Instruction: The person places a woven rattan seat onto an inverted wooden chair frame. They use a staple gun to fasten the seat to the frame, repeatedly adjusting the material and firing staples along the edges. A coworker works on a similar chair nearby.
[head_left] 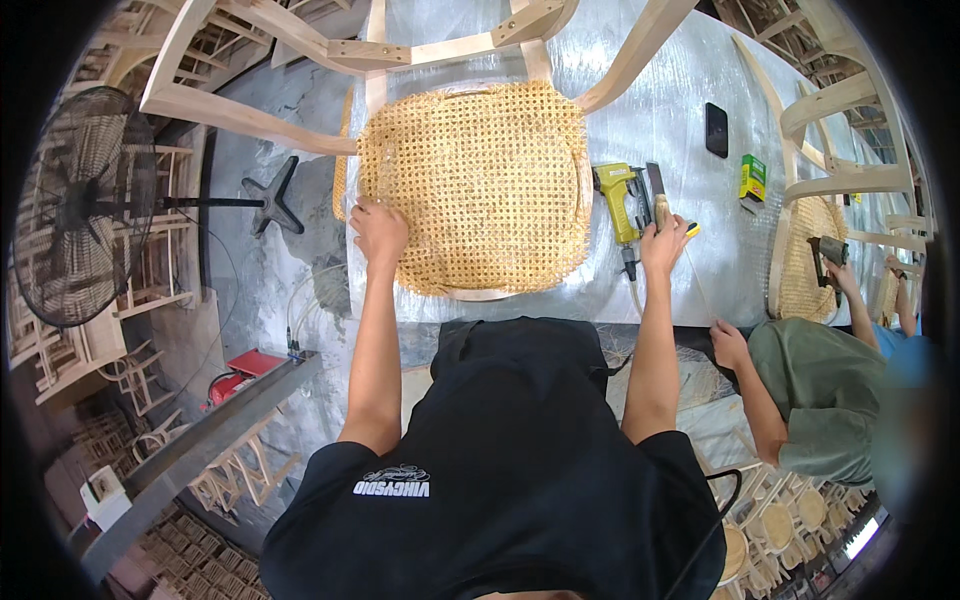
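Observation:
A woven cane sheet (480,190) with ragged edges lies over the seat of a pale wooden chair frame (630,60). At its left edge, my left hand (381,235) has its fingers curled onto the cane; the fingertips are partly hidden. To the right of the seat, my right hand (663,246) closes around the wooden handle of a chisel-like tool (655,182), whose flat dark blade points away from me. A yellow-green staple gun (617,203) lies between the seat and that tool, joined to an air hose. A small yellow-and-black object (692,230) sits against my right hand.
The table (700,270) is covered in clear plastic film. A black phone (716,130) and a green-and-yellow box (752,178) lie at right. Beyond them a co-worker (825,390) holds another staple gun (829,258) near a second chair. A black fan (85,205) stands left.

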